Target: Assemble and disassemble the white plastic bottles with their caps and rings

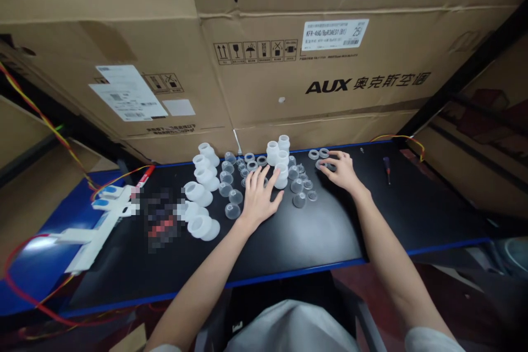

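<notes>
My left hand (260,198) is spread open over the black tabletop, its fingertips by a frosted white bottle-shaped part (281,175) and some clear rings. Thumb and forefinger of my right hand (343,171) close around a clear ring (320,164) lying at the right. Two more rings, one of them a clear ring (313,154), lie just behind those fingertips. Between my hands stand small clear domed cups (299,199) and flat clear discs (312,196). Left of my left hand is a column of domed cups (232,210), then a column of frosted white parts (204,227).
A screwdriver (386,169) lies on the tabletop (317,236) at the right. At the left are a white power strip (103,231) with red and yellow wires and a red marker (145,177). A large cardboard box (264,80) walls off the back.
</notes>
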Demonstrator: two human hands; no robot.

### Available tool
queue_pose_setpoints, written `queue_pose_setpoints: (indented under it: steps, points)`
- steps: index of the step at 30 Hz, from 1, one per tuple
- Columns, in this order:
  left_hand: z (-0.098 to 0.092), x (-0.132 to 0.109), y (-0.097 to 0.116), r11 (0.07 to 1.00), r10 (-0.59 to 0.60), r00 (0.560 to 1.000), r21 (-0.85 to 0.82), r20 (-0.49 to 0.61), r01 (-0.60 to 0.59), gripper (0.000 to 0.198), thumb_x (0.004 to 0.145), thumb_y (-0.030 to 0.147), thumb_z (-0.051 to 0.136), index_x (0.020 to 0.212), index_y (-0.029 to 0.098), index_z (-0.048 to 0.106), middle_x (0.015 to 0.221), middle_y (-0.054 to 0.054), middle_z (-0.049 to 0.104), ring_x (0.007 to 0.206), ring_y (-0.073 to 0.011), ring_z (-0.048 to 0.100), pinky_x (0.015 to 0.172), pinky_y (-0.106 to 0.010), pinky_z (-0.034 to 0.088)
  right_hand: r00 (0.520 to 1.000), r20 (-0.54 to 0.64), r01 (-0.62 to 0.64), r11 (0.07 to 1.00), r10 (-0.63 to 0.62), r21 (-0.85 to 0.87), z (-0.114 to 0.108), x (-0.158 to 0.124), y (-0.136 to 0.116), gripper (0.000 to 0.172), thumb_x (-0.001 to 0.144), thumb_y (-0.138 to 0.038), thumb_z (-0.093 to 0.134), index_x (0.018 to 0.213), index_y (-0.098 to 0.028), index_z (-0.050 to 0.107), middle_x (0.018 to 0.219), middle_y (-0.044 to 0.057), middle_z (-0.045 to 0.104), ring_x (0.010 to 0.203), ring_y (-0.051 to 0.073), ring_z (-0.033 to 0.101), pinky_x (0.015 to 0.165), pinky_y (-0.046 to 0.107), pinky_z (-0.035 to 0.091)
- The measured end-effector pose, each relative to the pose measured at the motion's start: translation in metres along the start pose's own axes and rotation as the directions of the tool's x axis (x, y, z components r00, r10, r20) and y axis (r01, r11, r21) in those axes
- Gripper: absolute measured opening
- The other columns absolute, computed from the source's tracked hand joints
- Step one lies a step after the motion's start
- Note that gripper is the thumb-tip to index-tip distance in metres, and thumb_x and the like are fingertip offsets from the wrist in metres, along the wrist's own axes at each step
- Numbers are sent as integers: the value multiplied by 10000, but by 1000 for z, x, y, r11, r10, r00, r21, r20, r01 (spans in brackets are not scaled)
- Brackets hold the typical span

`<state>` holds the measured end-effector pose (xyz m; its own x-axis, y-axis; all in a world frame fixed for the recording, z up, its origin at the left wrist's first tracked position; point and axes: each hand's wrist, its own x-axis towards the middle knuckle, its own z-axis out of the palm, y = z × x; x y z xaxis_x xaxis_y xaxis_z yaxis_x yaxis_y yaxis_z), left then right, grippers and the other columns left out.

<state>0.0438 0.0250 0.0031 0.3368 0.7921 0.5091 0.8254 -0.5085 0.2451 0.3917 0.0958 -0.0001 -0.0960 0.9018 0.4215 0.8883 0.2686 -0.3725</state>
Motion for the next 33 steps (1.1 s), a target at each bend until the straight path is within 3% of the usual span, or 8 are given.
queue_pose_setpoints:
  steps: [3, 7, 13, 20, 24, 27, 30, 33]
  points:
    - [0, 0, 2, 999, -8, 999, 43, 32, 7, 678, 1027, 436, 643, 1666, 300, 462, 1716, -135, 450, 1627, -395, 348, 1336, -623, 249, 996, 55, 68, 987, -77, 146, -1, 0, -20, 272, 1001, -463, 692, 954, -250, 854, 1198, 121, 760, 1153, 325, 652, 1075, 522, 479]
    - [1, -1, -1, 1000, 14, 1000, 27, 0, -14, 687, 1026, 413, 649, 1670, 269, 455, 1705, -147, 469, 1625, -393, 358, 1335, -618, 263, 961, 243, 28, 918, -133, 395, -5, 0, -40, 464, 1025, -613, 624, 950, -204, 828, 908, 83, 764, 811, 225, 660, 783, 364, 530]
    - [3, -2, -7, 996, 81, 990, -14, -114, -83, 723, 1004, 350, 693, 1668, 229, 435, 1641, -174, 547, 1571, -391, 457, 1313, -611, 312, 867, 465, -75, 877, -178, 474, -5, -2, -38, 501, 830, -648, 835, 1016, -183, 852, 844, 60, 744, 727, 191, 633, 684, 314, 488]
    - [2, -1, -2, 986, 106, 962, -99, -250, -134, 670, 994, 301, 726, 1605, 186, 476, 1515, -182, 663, 1491, -359, 573, 1284, -582, 379, 911, 386, -62, 878, -144, 474, -13, 0, -32, 344, 918, -530, 753, 950, -197, 832, 885, 68, 757, 738, 190, 639, 699, 316, 501]
    - [1, -2, 2, 984, 112, 953, -103, -281, -146, 623, 994, 271, 719, 1574, 185, 508, 1460, -172, 708, 1452, -356, 615, 1273, -580, 379, 982, 183, -124, 873, 40, 472, -15, 1, -25, 329, 964, -507, 674, 1009, -198, 779, 1052, 102, 802, 866, 228, 711, 788, 342, 545]
    - [2, -2, 2, 985, 109, 952, -96, -286, -142, 621, 1000, 270, 709, 1579, 179, 504, 1452, -173, 714, 1438, -356, 627, 1272, -575, 370, 982, 71, -186, 863, 173, 469, -13, 2, -18, 355, 1020, -438, 553, 1195, -189, 736, 1027, 96, 819, 891, 239, 745, 833, 349, 553]
    - [4, -2, 0, 992, 91, 962, -65, -259, -111, 664, 1009, 255, 693, 1623, 167, 455, 1496, -181, 685, 1462, -362, 603, 1272, -574, 364, 971, 50, -239, 937, 234, 256, -13, 0, -15, 415, 1066, -441, 480, 1299, -217, 741, 929, 71, 812, 822, 236, 739, 764, 320, 502]
    - [7, -3, -4, 997, 78, 973, -11, -218, -82, 693, 1021, 207, 660, 1664, 170, 404, 1541, -184, 649, 1484, -371, 576, 1263, -575, 367, 956, 159, -253, 967, 248, 10, -13, -2, -16, 423, 1030, -600, 585, 1174, -273, 811, 933, 67, 816, 863, 262, 750, 729, 310, 458]
